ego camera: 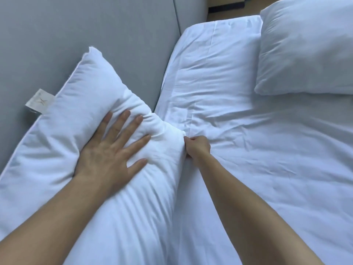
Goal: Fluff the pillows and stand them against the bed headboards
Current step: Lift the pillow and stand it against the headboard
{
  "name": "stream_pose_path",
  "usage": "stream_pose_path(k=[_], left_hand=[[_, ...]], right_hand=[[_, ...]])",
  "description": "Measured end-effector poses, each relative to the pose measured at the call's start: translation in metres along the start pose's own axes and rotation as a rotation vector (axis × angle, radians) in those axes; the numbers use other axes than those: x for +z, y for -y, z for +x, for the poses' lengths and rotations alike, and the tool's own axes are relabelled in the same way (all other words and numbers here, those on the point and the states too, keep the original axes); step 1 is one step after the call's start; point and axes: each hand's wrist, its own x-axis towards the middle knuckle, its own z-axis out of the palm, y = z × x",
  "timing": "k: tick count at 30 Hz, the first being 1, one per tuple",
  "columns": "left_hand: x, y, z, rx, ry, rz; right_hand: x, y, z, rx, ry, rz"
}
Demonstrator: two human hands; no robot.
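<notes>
A white pillow (91,96) with a small cloth label leans against the grey padded headboard (86,31) at the left. My left hand (112,150) lies flat on the pillow's front, fingers spread, pressing a dent into it. My right hand (197,148) is clenched on the pillow's lower right corner, where it meets the bed. A second white pillow (307,48) lies flat on the bed at the upper right, away from both hands.
The bed is covered by a wrinkled white sheet and duvet (257,150). A seam splits the headboard into panels at the top centre. Beyond the bed's far corner, a strip of wooden floor or furniture (225,8) shows.
</notes>
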Motion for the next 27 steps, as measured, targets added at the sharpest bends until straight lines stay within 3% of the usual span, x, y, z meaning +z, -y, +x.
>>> stream_pose_path(k=[5, 8, 12, 17, 20, 27], left_hand=[[-0.008, 0.012, -0.004, -0.051, 0.063, 0.139], [-0.014, 0.001, 0.0, -0.078, 0.249, 0.274], [-0.033, -0.05, 0.003, -0.129, 0.346, 0.306], [-0.036, -0.119, -0.066, 0.113, 0.428, 0.178], [-0.036, -0.098, -0.118, 0.08, 0.438, 0.219], [-0.073, -0.077, -0.21, 0.031, 0.432, 0.328]], right_hand=[[0.0, -0.005, 0.003, -0.119, -0.246, -0.158], [0.017, -0.029, -0.028, -0.176, -0.316, -0.013], [0.054, -0.056, -0.104, -0.231, -0.035, 0.285], [0.087, -0.107, -0.195, -0.192, 0.199, 0.296], [0.1, -0.13, -0.24, -0.211, 0.221, 0.35], [0.104, -0.182, -0.337, 0.075, 0.146, 0.41]])
